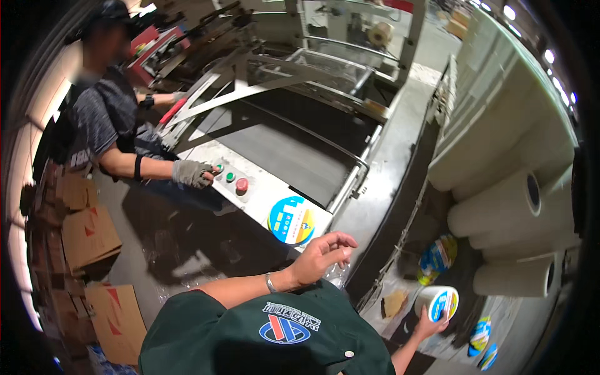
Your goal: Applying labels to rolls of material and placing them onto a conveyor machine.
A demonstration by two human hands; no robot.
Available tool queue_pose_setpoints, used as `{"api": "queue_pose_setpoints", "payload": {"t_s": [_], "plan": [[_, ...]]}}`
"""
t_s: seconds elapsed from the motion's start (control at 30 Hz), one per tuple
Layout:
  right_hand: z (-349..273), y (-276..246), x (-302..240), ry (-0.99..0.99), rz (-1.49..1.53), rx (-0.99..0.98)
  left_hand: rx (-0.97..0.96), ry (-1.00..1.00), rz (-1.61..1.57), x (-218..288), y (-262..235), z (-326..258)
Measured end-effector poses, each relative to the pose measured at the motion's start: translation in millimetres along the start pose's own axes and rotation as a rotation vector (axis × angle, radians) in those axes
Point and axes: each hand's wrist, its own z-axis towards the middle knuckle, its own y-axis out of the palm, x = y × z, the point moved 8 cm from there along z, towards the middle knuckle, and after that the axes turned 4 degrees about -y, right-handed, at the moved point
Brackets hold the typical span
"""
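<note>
My right hand (430, 326) is closed around a small white roll (426, 301) with a round blue, white and yellow label on its end, low at the right. My left hand (325, 257) hovers in front of my chest, fingers loosely bent and nothing visible in them. Just beyond it, a round blue and yellow label (291, 220) lies flat on the corner of the machine's white panel (256, 215). Clear crumpled plastic (338, 275) shows under the left hand. More items with blue and yellow labels (437, 255) lie at the right.
A co-worker at the left has a gloved hand (192, 174) at the panel's green buttons, near a red button (242, 185). The machine's dark conveyor bed (294, 147) runs ahead. Large white rolls (497, 209) are stacked at the right. Cardboard boxes (90, 240) lie at the far left.
</note>
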Motion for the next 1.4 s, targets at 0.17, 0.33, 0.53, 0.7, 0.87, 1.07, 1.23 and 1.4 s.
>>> {"api": "queue_pose_setpoints", "payload": {"t_s": [0.17, 0.33, 0.53, 0.7, 0.87, 1.07, 1.23, 1.4], "plan": [[14, -1, 19, 0.074, -0.028, 0.081, 0.055, 0.046, -0.073, 4, -22, -15], [28, -6, 27, 0.150, 0.017, 0.100, 0.090, 0.056, -0.074, 11, -36, -21], [39, -14, -21, 0.158, 0.096, 0.097, 0.087, 0.090, -0.103, 11, -45, -26], [54, -18, -49, 0.171, 0.232, 0.098, 0.074, 0.097, -0.106, 18, -45, -26], [65, -20, -68, 0.179, 0.321, 0.086, 0.084, 0.105, -0.093, 22, -49, -26], [75, -19, -88, 0.176, 0.402, 0.078, 0.078, 0.126, -0.098, 25, -54, -24], [79, -15, -104, 0.177, 0.452, 0.067, 0.088, 0.126, -0.101, 28, -59, -27], [81, -12, -117, 0.177, 0.482, 0.053, 0.091, 0.129, -0.103, 29, -64, -28]]}}
